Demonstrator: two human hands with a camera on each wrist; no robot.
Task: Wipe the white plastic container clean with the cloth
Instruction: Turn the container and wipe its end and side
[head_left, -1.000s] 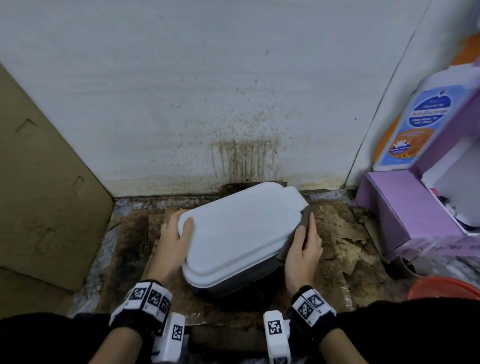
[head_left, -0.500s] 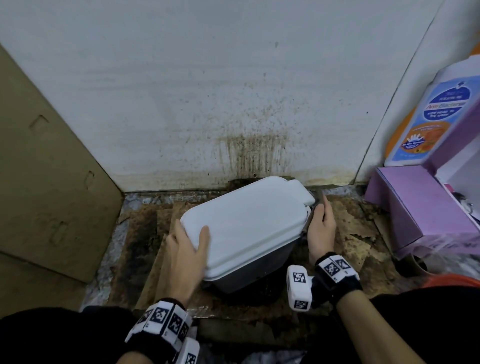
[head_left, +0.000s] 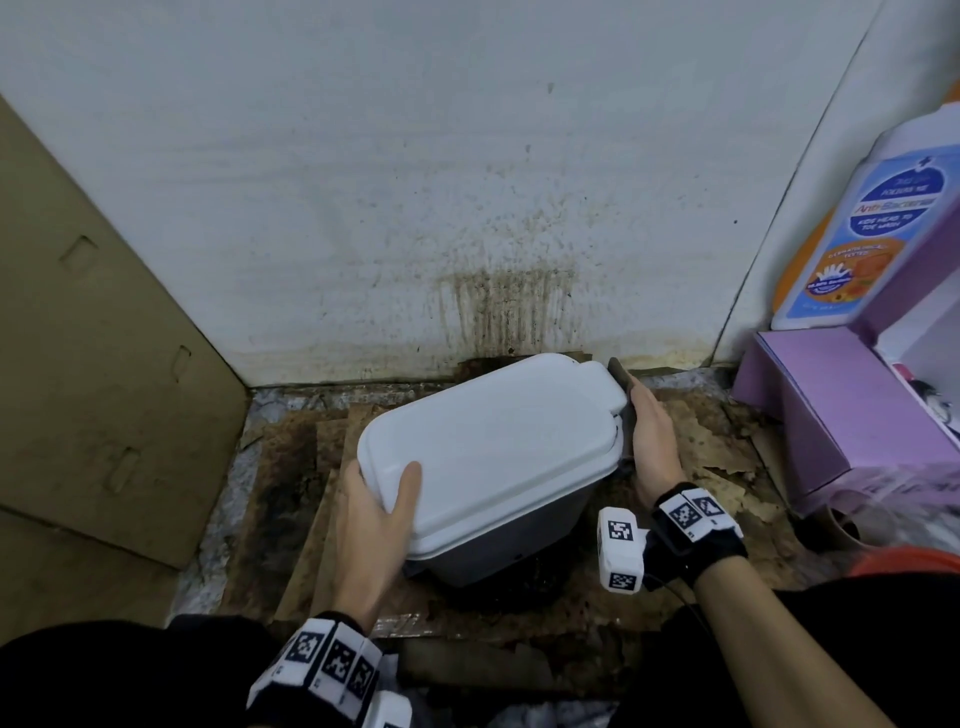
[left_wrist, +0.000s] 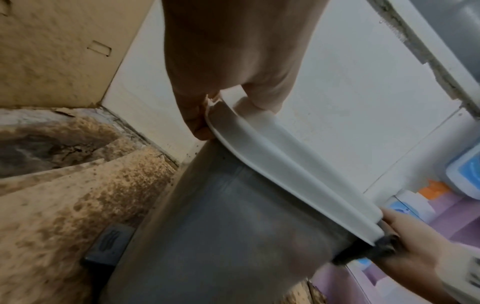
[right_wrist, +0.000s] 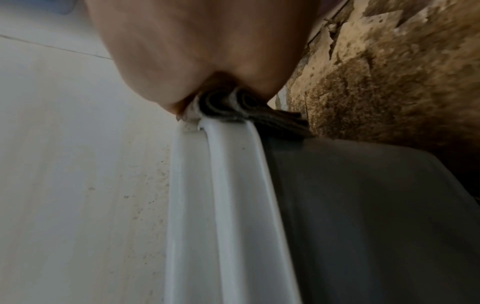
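Tilted on stained brown cardboard sheets near the spattered white wall: white-lidded grey plastic container, set between the two hands. At its near left corner, left hand gripping the lid rim, thumb on top and fingers curled underneath; at its far right edge, right hand with fingers extended, pressing a folded dark cloth flat against the rim and side of the lid. To the far right, well apart, a purple cardboard box and a white bottle with a blue label.
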